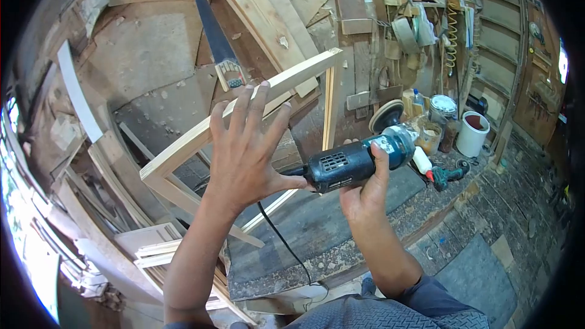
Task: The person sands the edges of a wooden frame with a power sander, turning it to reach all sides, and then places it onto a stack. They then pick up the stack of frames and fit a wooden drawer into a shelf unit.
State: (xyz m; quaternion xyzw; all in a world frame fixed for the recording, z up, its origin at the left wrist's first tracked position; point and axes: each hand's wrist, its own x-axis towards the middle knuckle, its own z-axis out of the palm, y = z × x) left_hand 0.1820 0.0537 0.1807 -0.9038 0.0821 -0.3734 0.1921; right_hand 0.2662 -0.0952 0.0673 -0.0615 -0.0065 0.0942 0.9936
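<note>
1. Grinder is held roughly sideways beside the wooden frame, its round disc turned up and away from the wearer, presumably so that skin is spared.
2. The housing is grasped by the right hand from below, thumb pressed over it, so the weight seems well carried near the head.
3. The fingers of the left hand are spread, not clenched; the top rail is met by the fingertips, apparently to steady it, while the tool's rear end is touched by the thumb.
4. The cord is let down over the surface (a dusty one), clear of the disc.
5. A cordless drill and a glue bottle are set beyond the grinder, probably for easy reach.
6. How the frame is supported underneath cannot be made out.
</note>
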